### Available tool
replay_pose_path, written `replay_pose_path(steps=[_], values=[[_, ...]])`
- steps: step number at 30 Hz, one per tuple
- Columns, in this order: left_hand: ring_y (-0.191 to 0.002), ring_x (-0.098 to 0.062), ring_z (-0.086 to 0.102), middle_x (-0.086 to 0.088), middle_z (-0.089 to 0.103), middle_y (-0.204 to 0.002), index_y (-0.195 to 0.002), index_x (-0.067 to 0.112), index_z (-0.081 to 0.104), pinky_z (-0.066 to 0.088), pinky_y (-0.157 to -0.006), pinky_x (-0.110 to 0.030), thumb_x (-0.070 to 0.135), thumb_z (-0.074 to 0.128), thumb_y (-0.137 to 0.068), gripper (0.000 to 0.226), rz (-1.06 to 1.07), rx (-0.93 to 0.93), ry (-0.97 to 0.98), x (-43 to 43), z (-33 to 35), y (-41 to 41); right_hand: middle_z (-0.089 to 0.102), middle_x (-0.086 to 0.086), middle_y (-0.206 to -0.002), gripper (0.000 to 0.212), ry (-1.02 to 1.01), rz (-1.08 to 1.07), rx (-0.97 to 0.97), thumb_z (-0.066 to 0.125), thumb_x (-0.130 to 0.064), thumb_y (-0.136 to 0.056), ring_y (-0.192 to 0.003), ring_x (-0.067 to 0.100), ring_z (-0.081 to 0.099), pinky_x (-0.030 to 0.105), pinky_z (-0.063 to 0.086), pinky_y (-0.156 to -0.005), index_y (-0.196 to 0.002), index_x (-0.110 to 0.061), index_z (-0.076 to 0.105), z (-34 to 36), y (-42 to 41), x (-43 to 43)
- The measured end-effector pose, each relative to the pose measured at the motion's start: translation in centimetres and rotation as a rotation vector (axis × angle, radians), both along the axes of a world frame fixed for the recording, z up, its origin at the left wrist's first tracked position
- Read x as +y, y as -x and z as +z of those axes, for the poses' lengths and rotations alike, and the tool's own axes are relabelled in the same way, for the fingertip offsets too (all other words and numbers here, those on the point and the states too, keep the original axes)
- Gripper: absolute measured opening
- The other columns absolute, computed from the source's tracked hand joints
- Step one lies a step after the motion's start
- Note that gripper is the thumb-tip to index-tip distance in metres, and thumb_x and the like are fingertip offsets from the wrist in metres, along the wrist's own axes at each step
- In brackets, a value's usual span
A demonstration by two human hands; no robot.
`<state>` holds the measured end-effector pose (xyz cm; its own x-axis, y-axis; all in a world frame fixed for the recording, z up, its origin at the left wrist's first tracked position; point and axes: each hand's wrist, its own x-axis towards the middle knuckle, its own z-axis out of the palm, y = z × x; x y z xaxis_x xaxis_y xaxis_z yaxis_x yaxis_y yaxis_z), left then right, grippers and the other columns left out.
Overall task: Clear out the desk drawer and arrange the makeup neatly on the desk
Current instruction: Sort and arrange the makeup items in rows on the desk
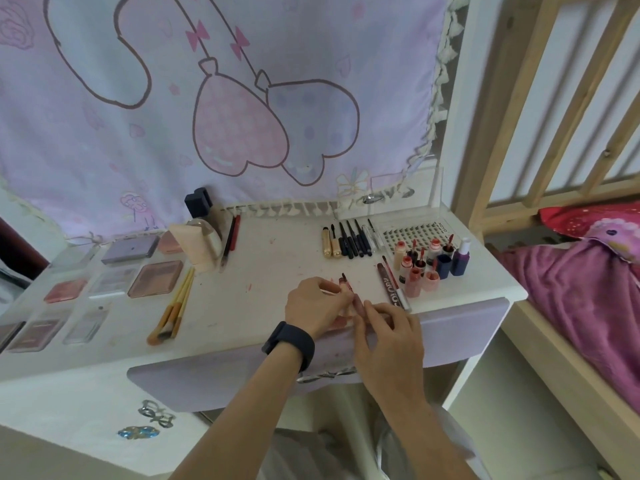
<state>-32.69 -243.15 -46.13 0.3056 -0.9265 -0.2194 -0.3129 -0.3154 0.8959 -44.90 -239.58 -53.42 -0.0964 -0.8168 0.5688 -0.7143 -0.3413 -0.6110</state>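
Pink lip-gloss tubes [357, 305] are pinched between your curled left hand [311, 304] and right hand [393, 336], both forearms reaching forward over the white desk [242, 271], near its near edge, right of centre.

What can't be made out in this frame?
Head view:
- Slim pink tubes: mostly covered by the left hand and right hand gripping them; count unclear.
- Drawer interior: hidden behind the lilac drawer front.
- Dark palette: cut off by the left edge.
- Small bottles: labels too small.

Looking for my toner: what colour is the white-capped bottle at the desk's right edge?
Dark purple; the bottle shows best in the head view.
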Motion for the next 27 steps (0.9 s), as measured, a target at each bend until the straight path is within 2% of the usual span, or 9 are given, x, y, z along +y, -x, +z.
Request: replay_pose_path(steps=[2,7,12,17,27], values=[[-0.062,-0.017,0.074,-0.005,0.073,-0.090,-0.097,0.016,0.066,0.061,-0.058,-0.028,0.028,0.077,-0.087,0.020,-0.003,0.076,-0.012,-0.1,0.1,0.2,0.067,0.004,-0.106,0.031,-0.005,0.016,-0.006,0.072,-0.024,-0.090,-0.098,0.022,0.058,0.030,0.052,-0.084,-0.119,-0.011,0.073,0.0,0.2,0.1],[-0.062,-0.020,0.074,-0.008,0.073,-0.089,-0.100,0.015,0.065,0.063,-0.062,-0.034,0.022,0.081,-0.082,0.024,-0.015,0.066,-0.031,-0.8,-0.1,0.5,0.069,0.005,-0.098,0.029,0.007,0.016,0.024,0.078,-0.016,-0.086,-0.091,0.022,0.062,0.033,0.058,-0.078,-0.114,-0.009,0.075,0.3,1.1,-0.1],[-0.052,-0.012,0.070,0.005,0.073,-0.070,-0.086,0.026,0.064,0.059,-0.053,-0.026,0.037,0.083,-0.078,0.023,-0.055,-0.069,-0.025,-1.5,-0.5,0.7,0.072,0.006,-0.098,0.025,0.006,-0.001,0.073,0.082,-0.012,-0.083,-0.091,0.024,0.064,0.036,0.060,-0.077,-0.108,-0.009,0.077,0.6,1.9,-0.4],[-0.052,-0.008,0.069,0.008,0.074,-0.076,-0.085,0.031,0.062,0.053,-0.051,-0.023,0.049,0.080,-0.077,0.026,-0.099,-0.157,-0.026,-1.8,-0.7,0.8,0.074,0.006,-0.100,0.025,-0.003,0.003,0.081,0.082,-0.013,-0.083,-0.092,0.026,0.066,0.038,0.060,-0.079,-0.107,-0.009,0.077,1.1,2.1,-0.5],[-0.050,-0.002,0.067,0.011,0.073,-0.078,-0.090,0.031,0.064,0.048,-0.049,-0.019,0.055,0.077,-0.078,0.030,-0.157,-0.214,-0.015,-1.7,-0.5,0.8,0.074,0.012,-0.106,0.027,-0.049,0.004,0.057,0.081,-0.012,-0.083,-0.094,0.029,0.071,0.044,0.062,-0.084,-0.108,-0.005,0.076,1.3,2.2,0.0]])
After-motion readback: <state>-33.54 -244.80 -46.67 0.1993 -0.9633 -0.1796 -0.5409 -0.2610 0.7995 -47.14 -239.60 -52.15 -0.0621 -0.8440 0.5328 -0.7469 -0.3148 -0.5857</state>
